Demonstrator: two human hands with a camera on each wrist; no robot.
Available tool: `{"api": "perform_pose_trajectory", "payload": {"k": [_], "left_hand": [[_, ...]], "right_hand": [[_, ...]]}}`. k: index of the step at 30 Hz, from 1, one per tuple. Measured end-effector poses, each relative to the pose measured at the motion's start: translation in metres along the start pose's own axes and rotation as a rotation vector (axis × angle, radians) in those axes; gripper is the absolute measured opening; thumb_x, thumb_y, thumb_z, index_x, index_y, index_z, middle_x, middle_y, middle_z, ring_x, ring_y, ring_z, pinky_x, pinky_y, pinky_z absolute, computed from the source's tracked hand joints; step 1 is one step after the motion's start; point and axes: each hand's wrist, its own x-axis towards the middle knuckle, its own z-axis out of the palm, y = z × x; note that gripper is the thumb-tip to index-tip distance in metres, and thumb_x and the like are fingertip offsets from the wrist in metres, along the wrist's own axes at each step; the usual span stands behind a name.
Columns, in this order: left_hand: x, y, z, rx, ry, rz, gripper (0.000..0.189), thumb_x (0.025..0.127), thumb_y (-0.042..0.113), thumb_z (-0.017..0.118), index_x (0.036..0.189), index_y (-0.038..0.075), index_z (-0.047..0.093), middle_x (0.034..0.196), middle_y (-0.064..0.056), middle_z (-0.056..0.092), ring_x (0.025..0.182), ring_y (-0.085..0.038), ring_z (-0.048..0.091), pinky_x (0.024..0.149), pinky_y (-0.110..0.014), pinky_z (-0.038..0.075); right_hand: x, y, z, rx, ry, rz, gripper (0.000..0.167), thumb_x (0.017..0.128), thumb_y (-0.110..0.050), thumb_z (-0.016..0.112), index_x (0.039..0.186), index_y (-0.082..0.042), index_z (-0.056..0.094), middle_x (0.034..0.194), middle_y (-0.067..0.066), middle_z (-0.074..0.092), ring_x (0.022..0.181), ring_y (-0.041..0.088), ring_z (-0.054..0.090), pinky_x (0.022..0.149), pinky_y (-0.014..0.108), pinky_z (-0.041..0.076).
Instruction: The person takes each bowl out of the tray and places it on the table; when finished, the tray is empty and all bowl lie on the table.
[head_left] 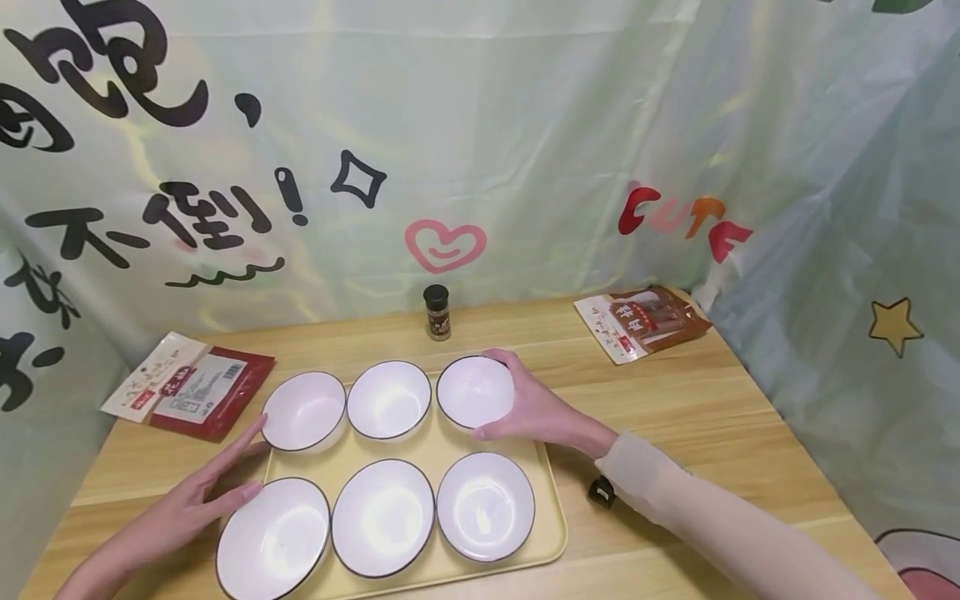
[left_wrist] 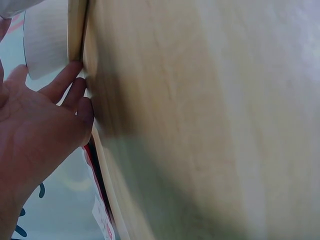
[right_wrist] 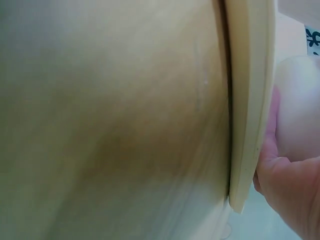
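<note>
Several white bowls with dark rims stand in two rows on a pale yellow tray (head_left: pixel 555 525). My right hand (head_left: pixel 536 404) grips the back right bowl (head_left: pixel 474 392), thumb at its near side and fingers round the far side; the right wrist view shows that hand (right_wrist: pixel 290 185) low against the bowl's wall (right_wrist: pixel 297 110). At the tray's left side, my left hand (head_left: pixel 191 496) has its fingers extended. Its index fingertip touches the back left bowl (head_left: pixel 303 410), and its thumb lies at the rim of the front left bowl (head_left: pixel 273 537). Fingertips meet the tray's edge (left_wrist: pixel 76 30) in the left wrist view.
A red and white food packet (head_left: pixel 198 387) lies on the wooden table (head_left: pixel 675 417) at the left, and a brown packet (head_left: pixel 645 321) at the back right. Behind the bowls stands a black-capped spice jar (head_left: pixel 437 312). A small black object (head_left: pixel 602 492) lies by the right sleeve.
</note>
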Motion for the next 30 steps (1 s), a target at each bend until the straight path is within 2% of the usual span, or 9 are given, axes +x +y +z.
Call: {"api": "perform_pose_trajectory", "payload": {"k": [3, 5, 8, 10, 12, 14, 15, 17, 30], "left_hand": [[0.0, 0.0, 0.0, 0.03, 0.008, 0.022, 0.079, 0.115, 0.019, 0.059, 0.176, 0.04, 0.014, 0.171, -0.023, 0.038, 0.141, 0.02, 0.024, 0.124, -0.054, 0.029], [-0.001, 0.0, 0.0, 0.045, 0.012, 0.034, 0.079, 0.115, 0.019, 0.059, 0.176, 0.039, 0.014, 0.17, -0.021, 0.039, 0.141, 0.021, 0.024, 0.117, -0.025, 0.03], [-0.001, -0.001, 0.0, 0.045, 0.017, 0.039, 0.079, 0.114, 0.018, 0.059, 0.176, 0.038, 0.014, 0.172, -0.019, 0.036, 0.14, 0.023, 0.023, 0.116, -0.024, 0.029], [-0.001, -0.001, 0.0, 0.039, 0.018, 0.03, 0.079, 0.114, 0.018, 0.059, 0.176, 0.039, 0.014, 0.173, -0.019, 0.034, 0.139, 0.024, 0.022, 0.122, -0.05, 0.03], [-0.001, -0.001, 0.0, 0.036, 0.017, 0.03, 0.079, 0.114, 0.018, 0.059, 0.176, 0.039, 0.015, 0.174, -0.019, 0.033, 0.138, 0.025, 0.022, 0.122, -0.05, 0.03], [-0.001, -0.001, 0.0, 0.045, 0.019, 0.041, 0.079, 0.114, 0.018, 0.06, 0.176, 0.038, 0.015, 0.173, -0.019, 0.035, 0.139, 0.025, 0.022, 0.116, -0.023, 0.031], [-0.001, -0.001, 0.001, 0.04, 0.018, 0.047, 0.079, 0.114, 0.018, 0.06, 0.176, 0.038, 0.015, 0.173, -0.02, 0.035, 0.139, 0.024, 0.023, 0.115, -0.022, 0.03], [-0.001, -0.002, 0.002, 0.039, 0.019, 0.061, 0.078, 0.114, 0.017, 0.059, 0.176, 0.037, 0.016, 0.172, -0.02, 0.036, 0.14, 0.023, 0.024, 0.098, -0.004, 0.025], [-0.001, -0.001, 0.003, 0.042, 0.023, 0.079, 0.079, 0.114, 0.016, 0.06, 0.177, 0.036, 0.017, 0.17, -0.021, 0.038, 0.14, 0.022, 0.027, 0.099, -0.005, 0.027]], "right_hand": [[-0.005, -0.002, -0.003, -0.009, 0.034, 0.017, 0.124, 0.068, -0.029, 0.106, 0.166, -0.02, 0.031, 0.152, 0.016, 0.054, 0.132, 0.034, 0.059, 0.111, 0.056, 0.048], [-0.008, -0.004, -0.006, -0.013, 0.058, 0.026, 0.124, 0.068, -0.029, 0.106, 0.166, -0.021, 0.03, 0.154, 0.017, 0.053, 0.132, 0.036, 0.059, 0.111, 0.058, 0.048], [-0.012, -0.009, -0.011, -0.006, 0.082, 0.028, 0.124, 0.069, -0.027, 0.105, 0.167, -0.02, 0.029, 0.156, 0.018, 0.051, 0.133, 0.038, 0.058, 0.112, 0.059, 0.047], [-0.015, -0.011, -0.015, -0.005, 0.091, 0.02, 0.125, 0.07, -0.027, 0.105, 0.168, -0.019, 0.027, 0.158, 0.019, 0.049, 0.134, 0.039, 0.057, 0.112, 0.06, 0.046], [-0.018, -0.012, -0.02, -0.014, 0.1, 0.013, 0.125, 0.071, -0.027, 0.105, 0.168, -0.017, 0.026, 0.16, 0.02, 0.048, 0.135, 0.041, 0.056, 0.112, 0.062, 0.045], [-0.021, -0.012, -0.026, -0.028, 0.108, 0.005, 0.125, 0.072, -0.028, 0.104, 0.168, -0.016, 0.025, 0.161, 0.021, 0.046, 0.136, 0.042, 0.055, 0.112, 0.063, 0.046], [-0.023, -0.012, -0.029, -0.04, 0.116, 0.006, 0.126, 0.072, -0.029, 0.104, 0.169, -0.016, 0.025, 0.162, 0.021, 0.045, 0.136, 0.043, 0.055, 0.112, 0.063, 0.046], [-0.026, -0.011, -0.035, -0.059, 0.129, 0.013, 0.126, 0.072, -0.031, 0.104, 0.169, -0.017, 0.025, 0.162, 0.022, 0.045, 0.137, 0.044, 0.055, 0.111, 0.064, 0.046], [-0.048, 0.009, -0.071, -0.113, 0.229, 0.003, 0.122, 0.073, -0.033, 0.104, 0.167, -0.013, 0.028, 0.158, 0.021, 0.046, 0.133, 0.043, 0.057, 0.109, 0.062, 0.046]]}}
